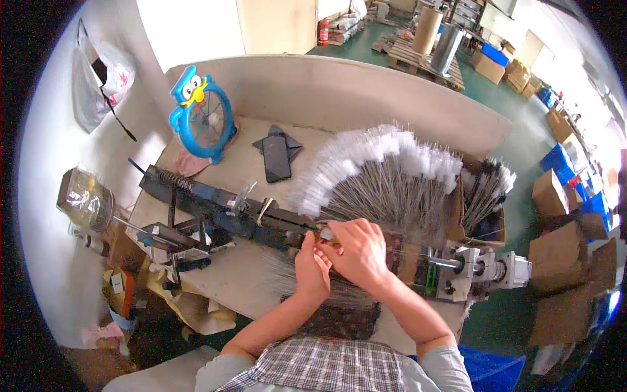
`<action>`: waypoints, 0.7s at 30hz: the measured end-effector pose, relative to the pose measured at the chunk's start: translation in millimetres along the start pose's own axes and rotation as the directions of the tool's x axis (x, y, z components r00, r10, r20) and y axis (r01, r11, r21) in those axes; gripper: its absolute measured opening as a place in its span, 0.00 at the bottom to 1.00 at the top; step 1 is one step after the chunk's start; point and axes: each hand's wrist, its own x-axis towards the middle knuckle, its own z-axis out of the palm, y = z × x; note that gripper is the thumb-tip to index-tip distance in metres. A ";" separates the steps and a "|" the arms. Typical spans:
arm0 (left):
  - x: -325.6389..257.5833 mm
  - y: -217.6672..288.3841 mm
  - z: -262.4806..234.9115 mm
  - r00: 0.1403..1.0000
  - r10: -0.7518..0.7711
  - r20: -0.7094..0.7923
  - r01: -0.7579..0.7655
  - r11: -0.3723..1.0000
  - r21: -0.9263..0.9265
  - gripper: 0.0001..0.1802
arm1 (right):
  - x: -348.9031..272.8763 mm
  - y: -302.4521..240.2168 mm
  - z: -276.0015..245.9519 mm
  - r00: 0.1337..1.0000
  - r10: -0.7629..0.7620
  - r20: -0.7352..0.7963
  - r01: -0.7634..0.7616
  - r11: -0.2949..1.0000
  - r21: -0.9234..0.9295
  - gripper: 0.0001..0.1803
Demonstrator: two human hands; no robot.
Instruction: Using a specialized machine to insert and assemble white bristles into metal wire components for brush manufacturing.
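At the middle of a long dark bench machine point(222, 209), my left hand point(313, 268) and my right hand point(360, 251) meet with fingers curled in and touching. A small white piece point(326, 234) shows at the right hand's fingertips; what either hand grips is mostly hidden. Just beyond them fans a big pile of thin wire brushes point(385, 176), white bristle ends pointing away and bare stems toward me. Loose thin wires point(277, 271) lie beside my left wrist. Right of my hands, a metal shaft point(444, 262) runs into the machine's motor end point(516, 271).
A blue cartoon-bird fan point(208, 121) and a dark phone point(276, 159) are at the table's back left. An open carton point(486, 225) with more brushes stands at the right edge. A motor point(88, 199) wrapped in clear plastic juts out left. Cardboard boxes point(555, 261) line the right side.
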 end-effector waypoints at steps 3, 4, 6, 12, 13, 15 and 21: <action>-3.3 0.6 -2.6 0.997 0.031 0.073 -0.029 0.999 -0.025 0.18 | -4.0 2.4 8.0 1.000 0.014 -0.012 -0.015 0.999 -0.037 0.15; -3.4 1.2 -2.1 0.993 0.010 0.116 -0.008 1.000 -0.012 0.16 | -6.8 6.9 7.0 0.998 0.011 -0.069 -0.016 0.998 -0.060 0.15; -0.8 -4.0 0.9 0.997 0.028 0.066 -0.029 0.999 0.021 0.13 | -12.4 12.4 1.4 0.990 0.004 -0.142 -0.015 0.997 -0.075 0.15; 0.5 -5.8 1.3 0.996 0.090 -0.003 -0.090 0.994 0.065 0.06 | -11.9 15.1 -4.4 0.983 -0.120 -0.137 0.118 0.993 -0.027 0.12; -0.1 -3.0 4.9 0.995 0.095 -0.028 -0.093 0.994 0.052 0.06 | -11.5 15.8 -4.1 0.983 -0.140 -0.116 0.137 0.990 -0.030 0.12; -4.1 -1.8 6.3 0.996 0.087 -0.002 -0.087 0.996 0.032 0.04 | -16.8 19.6 -5.5 0.982 -0.136 -0.132 0.136 0.991 -0.007 0.12; -8.3 -5.5 13.8 0.996 0.093 0.010 -0.094 0.994 0.049 0.02 | -20.0 26.5 -18.4 0.986 -0.117 -0.116 0.115 0.993 -0.021 0.13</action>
